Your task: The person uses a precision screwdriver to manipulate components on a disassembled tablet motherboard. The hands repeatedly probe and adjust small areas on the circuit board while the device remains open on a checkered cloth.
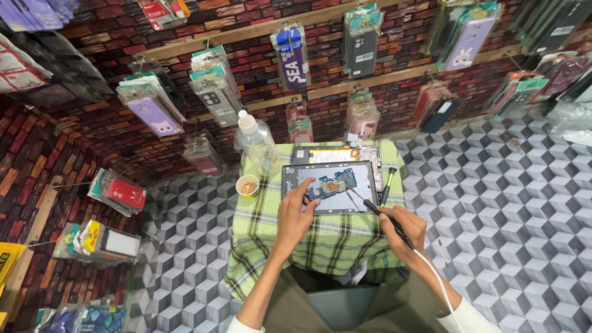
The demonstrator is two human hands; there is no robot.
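Setting: a small table (259,246) under a green plaid cloth, walled round by hanging phone cases (216,92) on brick-pattern paper, with a cube-pattern floor (512,203) below.
Tablet: an opened tablet (330,187) lay face down near the far edge of the table, its back off and a blue board (333,183) showing at its middle. A second opened frame (336,154) lay just beyond it, at the far edge.
Left hand: the left hand (295,213) rested on the near left corner of the tablet, fingers spread, fingertips pressing the frame and board edge to hold it flat.
Right hand: the right hand (404,225) pinched a black corded iron (376,209) like a pen; its tip reached the board's right part. A white cord (441,287) ran back along the forearm.
Nearby: a clear bottle (256,145) stood at the far left corner, a small cup (248,184) just beside the tablet's left edge, and a dark screwdriver (387,185) along its right edge.
Doing it well: in my judgement the tip wanted a light, steady touch on one spot only, with the holding fingers kept off the metal, the wrist braced on the cloth, and the cord kept from dragging across the cup.
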